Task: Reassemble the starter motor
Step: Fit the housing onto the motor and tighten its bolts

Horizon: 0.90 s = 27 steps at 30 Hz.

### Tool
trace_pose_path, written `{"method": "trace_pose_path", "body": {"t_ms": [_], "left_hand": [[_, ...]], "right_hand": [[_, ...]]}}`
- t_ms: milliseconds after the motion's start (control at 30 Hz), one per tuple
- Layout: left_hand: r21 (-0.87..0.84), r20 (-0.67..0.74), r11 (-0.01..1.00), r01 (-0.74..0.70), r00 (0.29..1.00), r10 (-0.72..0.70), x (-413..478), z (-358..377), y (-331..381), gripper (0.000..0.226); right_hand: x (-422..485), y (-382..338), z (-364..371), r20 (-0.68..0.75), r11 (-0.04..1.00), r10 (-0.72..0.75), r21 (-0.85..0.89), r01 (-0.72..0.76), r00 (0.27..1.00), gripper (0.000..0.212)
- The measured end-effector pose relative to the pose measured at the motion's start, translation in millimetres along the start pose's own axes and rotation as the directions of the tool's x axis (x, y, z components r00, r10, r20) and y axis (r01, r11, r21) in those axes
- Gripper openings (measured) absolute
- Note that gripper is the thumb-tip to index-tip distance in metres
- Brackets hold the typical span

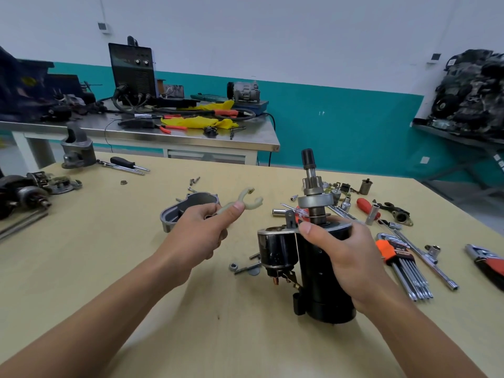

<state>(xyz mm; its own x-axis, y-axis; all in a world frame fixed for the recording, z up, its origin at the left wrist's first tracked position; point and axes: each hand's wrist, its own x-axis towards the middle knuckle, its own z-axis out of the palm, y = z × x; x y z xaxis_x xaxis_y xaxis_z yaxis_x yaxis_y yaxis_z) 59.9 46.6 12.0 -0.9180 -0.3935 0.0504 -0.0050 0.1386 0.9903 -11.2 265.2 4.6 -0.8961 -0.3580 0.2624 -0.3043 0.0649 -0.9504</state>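
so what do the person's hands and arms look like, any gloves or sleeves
No gloves, rings, watch or bands on the left hand or right hand. Both forearms are bare to the frame's edge, no sleeves. Thumbnails are short and plain.

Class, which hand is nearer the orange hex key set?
Right. The right hand grips the starter motor beside the hex key set; the left hand, pinching a plastic fork, is farther left.

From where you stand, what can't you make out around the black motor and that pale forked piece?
All in the head view:
the starter motor: right flank covered by the right hand.
the pale plastic fork: stem buried in the left hand.
the aluminium housing: near part hidden behind the left hand.
the red-handled tool: cut off by the right edge.
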Motion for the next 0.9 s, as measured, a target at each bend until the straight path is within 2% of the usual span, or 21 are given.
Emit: {"method": "trace_pose_path", "body": {"t_ms": [167,267,400,467,533,633,733,767,833,900], "left_hand": [[-0.008,-0.114,0.999,-0.037,0.993,0.036,1,2,-1,0.049],[0.026,-0.167,0.993,-0.119,0.978,0.122,2,2,-5,0.052],[0.088,-0.228,0.968,-0.234,0.941,0.248,0,3,-7,0.037],[0.086,-0.237,0.974,-0.211,0.945,0.226,0,2,-4,0.022],[0.006,-0.229,0.990,-0.140,0.964,0.138,2,0,0,0.019],[-0.232,-0.150,0.973,-0.007,0.988,-0.028,4,0,7,0.017],[-0.430,-0.008,0.892,0.141,0.987,-0.160,5,4,17,0.006],[-0.461,0.067,0.862,0.208,0.977,-0.200,6,5,21,0.009],[-0.439,0.218,0.846,0.303,0.949,-0.227,8,9,29,0.037],[-0.368,0.320,0.884,0.289,0.932,-0.171,10,12,35,0.051]], "right_hand": [[0,1,0,-0.005,1.000,0.004,0.001,-0.004,1.000,0.046],[0,1,-1,0.011,1.000,-0.018,-0.007,0.018,1.000,0.044],[-2,2,-2,0.030,0.998,-0.062,-0.015,0.063,0.998,0.035],[-4,2,-1,0.038,0.995,-0.098,-0.020,0.099,0.994,0.036],[-5,3,-1,0.053,0.991,-0.126,-0.031,0.127,0.991,0.046],[-4,3,0,0.070,0.991,-0.132,-0.021,0.134,0.989,0.053],[-3,3,-1,0.072,0.991,-0.136,0.025,0.134,0.988,0.049],[-3,3,-1,0.068,0.991,-0.131,0.039,0.129,0.989,0.050],[-3,3,-1,0.062,0.991,-0.126,0.047,0.123,0.990,0.051],[-3,2,-1,0.075,0.990,-0.138,0.046,0.135,0.988,0.046]]}}
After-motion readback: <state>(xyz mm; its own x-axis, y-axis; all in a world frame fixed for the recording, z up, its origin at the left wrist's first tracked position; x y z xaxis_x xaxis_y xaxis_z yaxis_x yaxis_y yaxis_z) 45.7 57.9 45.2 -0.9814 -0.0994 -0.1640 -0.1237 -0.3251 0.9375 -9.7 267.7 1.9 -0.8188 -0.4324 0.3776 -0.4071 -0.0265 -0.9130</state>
